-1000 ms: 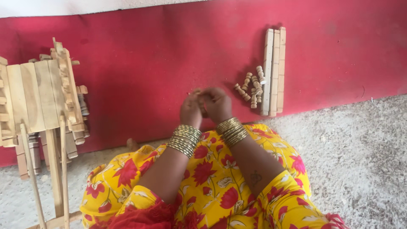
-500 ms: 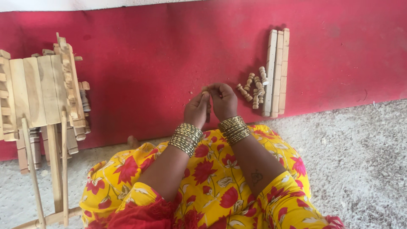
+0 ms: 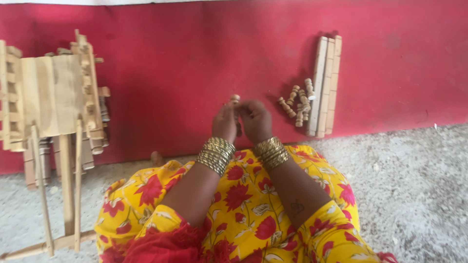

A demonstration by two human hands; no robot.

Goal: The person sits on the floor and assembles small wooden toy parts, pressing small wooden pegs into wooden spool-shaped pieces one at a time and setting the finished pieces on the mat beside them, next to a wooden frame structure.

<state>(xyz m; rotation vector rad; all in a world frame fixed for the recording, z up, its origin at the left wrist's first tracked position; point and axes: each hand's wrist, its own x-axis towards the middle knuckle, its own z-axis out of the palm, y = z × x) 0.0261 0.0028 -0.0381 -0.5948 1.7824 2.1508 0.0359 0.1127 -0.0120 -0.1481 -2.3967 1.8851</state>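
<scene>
My left hand (image 3: 224, 122) and my right hand (image 3: 255, 120) meet in front of me over the red mat (image 3: 195, 53). Both are closed around a small turned wooden peg (image 3: 235, 99), whose rounded top sticks up between the fingers. Its lower part is hidden by my fingers. Gold bangles cover both wrists. To the right of my hands, about a hand's width away, lies a loose pile of several similar wooden pegs (image 3: 296, 102) next to a bundle of flat wooden slats (image 3: 325, 85).
A partly built wooden frame with slats and pegs (image 3: 53, 97) lies at the left on the mat, with long thin wooden sticks (image 3: 63, 195) reaching onto the grey carpet (image 3: 414, 185). My lap in yellow flowered cloth (image 3: 243, 209) fills the lower middle.
My hands have shifted slightly right and the peg's top now shows above the fingers. The view has tilted a little; the pegs and slats stay put.
</scene>
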